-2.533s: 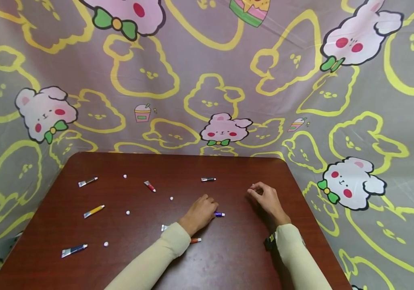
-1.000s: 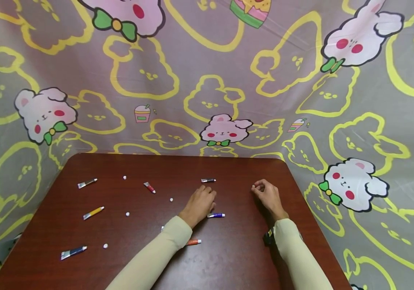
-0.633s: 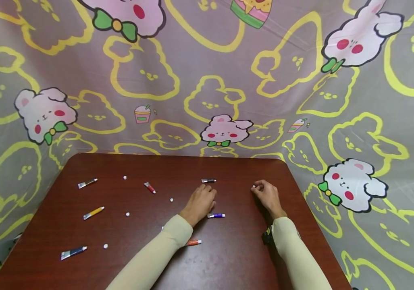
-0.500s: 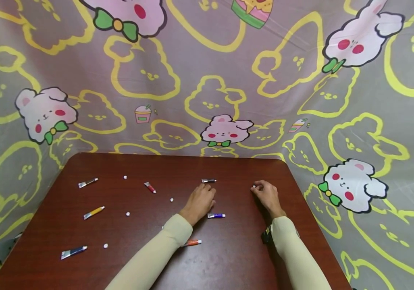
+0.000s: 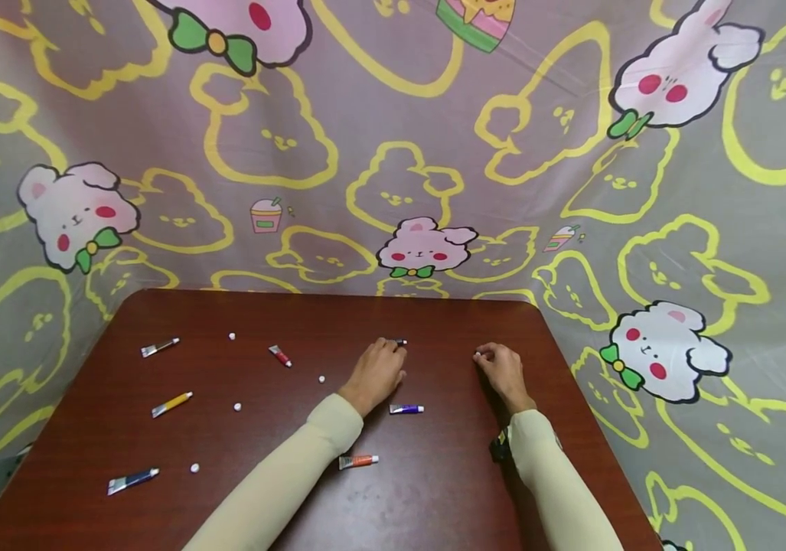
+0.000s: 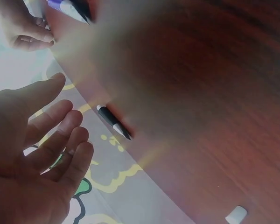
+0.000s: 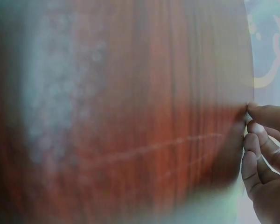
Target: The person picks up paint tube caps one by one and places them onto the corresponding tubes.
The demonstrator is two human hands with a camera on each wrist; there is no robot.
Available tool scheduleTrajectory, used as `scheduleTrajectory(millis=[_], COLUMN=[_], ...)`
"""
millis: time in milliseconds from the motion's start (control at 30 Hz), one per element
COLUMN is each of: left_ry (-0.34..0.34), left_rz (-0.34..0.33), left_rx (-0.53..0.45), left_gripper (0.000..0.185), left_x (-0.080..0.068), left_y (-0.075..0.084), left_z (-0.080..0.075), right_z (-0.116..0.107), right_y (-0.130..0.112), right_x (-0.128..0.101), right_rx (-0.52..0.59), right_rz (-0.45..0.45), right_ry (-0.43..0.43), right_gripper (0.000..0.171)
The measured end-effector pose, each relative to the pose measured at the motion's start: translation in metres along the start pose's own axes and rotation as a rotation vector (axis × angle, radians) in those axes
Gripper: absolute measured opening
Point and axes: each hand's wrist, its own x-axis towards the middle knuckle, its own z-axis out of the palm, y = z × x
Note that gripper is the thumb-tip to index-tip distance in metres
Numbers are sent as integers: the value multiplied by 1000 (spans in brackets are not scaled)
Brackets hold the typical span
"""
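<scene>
In the head view my left hand hovers over the small black paint tube, covering most of it. The left wrist view shows that hand's fingers loosely bent and apart, with the black tube lying beyond them. My right hand is low at the table's right side, its thumb and forefinger pinching a small white cap. In the right wrist view its fingertips come down at the table surface; the cap is hidden there. A purple tube and an orange tube lie nearer me.
On the brown table at left lie a dark blue tube, a yellow tube, a silver-and-dark tube and a red tube. Several loose white caps lie among them. Patterned cloth hangs behind.
My left hand has left the purple tube and moved away from me, over the black tube. The orange tube has come out from under the sleeve. My right fingers have closed at the white cap.
</scene>
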Motion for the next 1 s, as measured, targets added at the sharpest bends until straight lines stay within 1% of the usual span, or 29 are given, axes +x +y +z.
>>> scheduleTrajectory(millis=[167, 267, 400, 600, 733, 833, 1000], left_ry=[-36, -38, -24, -47, -97, -150, -179], left_rz=[-18, -16, -8, -28, -46, -61, -81], left_rx=[-17, 8, 47, 24, 33, 36, 27], left_gripper=[29, 31, 33, 35, 36, 37, 38], left_x=[3, 5, 10, 19, 23, 25, 27], left_y=[0, -2, -5, -8, -9, -11, -15], left_z=[-1, 0, -2, -6, -6, -4, 0], right_z=[-1, -1, -2, -1, -3, -5, -9], right_y=[1, 2, 4, 4, 0, -4, -10], right_x=[-2, -4, -7, -11, -13, -14, -13], right_rx=[-1, 3, 17, 1, 12, 15, -1], right_rz=[10, 6, 5, 10, 8, -4, -40], right_ry=[1, 0, 11, 10, 13, 14, 13], right_gripper=[15, 15, 14, 14, 13, 14, 13])
